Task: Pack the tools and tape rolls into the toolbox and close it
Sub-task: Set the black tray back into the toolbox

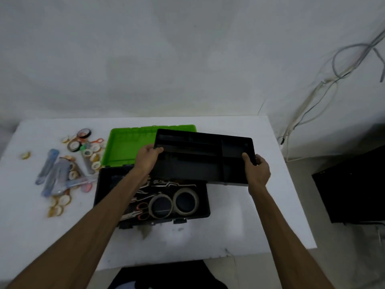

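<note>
A black toolbox (pixel 205 207) stands open in the middle of the white table (pixel 250 226), its green lid (pixel 125 144) tipped back. Inside lie two large tape rolls (pixel 185 200), orange-handled scissors (pixel 143 209) and other metal tools. Above the box, shifted to the right, hangs a black divided tray (pixel 200 157). My left hand (pixel 148 157) grips the tray's left end and my right hand (pixel 257 170) grips its right end. Several small tape rolls (pixel 91 152) and clear plastic tool packs (pixel 56 170) lie loose on the table to the left.
White wall behind the table, with loose cables (pixel 325 84) hanging at the right. A black case or box (pixel 354 188) stands on the floor to the right of the table. A single small roll (pixel 25 155) lies near the table's left edge.
</note>
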